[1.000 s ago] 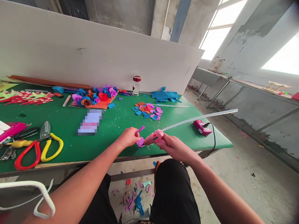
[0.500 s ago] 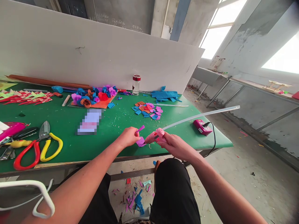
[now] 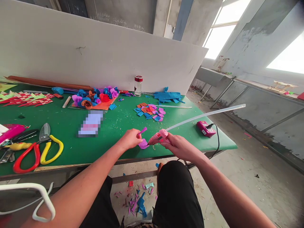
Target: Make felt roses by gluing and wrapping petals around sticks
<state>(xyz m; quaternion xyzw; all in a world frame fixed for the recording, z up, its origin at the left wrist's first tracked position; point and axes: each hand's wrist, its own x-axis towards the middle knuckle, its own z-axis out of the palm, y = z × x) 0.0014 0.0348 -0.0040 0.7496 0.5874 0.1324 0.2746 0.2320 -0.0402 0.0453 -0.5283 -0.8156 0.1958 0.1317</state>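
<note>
My right hand [image 3: 178, 145] is wrapped round a pink hot glue gun [image 3: 158, 137], its nozzle pointing left. A long translucent glue stick [image 3: 206, 116] juts from the gun's back, up to the right. With closed fingers, my left hand [image 3: 130, 138] grips a thin rolled purple paper strip [image 3: 143, 130]. Just below those fingers is a purple paper petal [image 3: 143, 144], with the nozzle tip at its right edge. Whether the left fingers also pinch the petal is hard to see. Beyond both hands lies a pile of blue, orange and pink paper pieces [image 3: 149, 111].
Finished paper flowers [image 3: 95, 98] lie at the back of the green table [image 3: 121, 122]. Large scissors [image 3: 39, 147] with red and yellow handles rest on the left. A lidded glass jar [image 3: 138, 86] stands behind. A pink power socket [image 3: 205, 129] with a black cord sits right.
The glue gun has shifted slightly right, its glue stick tilting up a little. More of the purple petal shows beside the nozzle. My left hand has barely moved.
</note>
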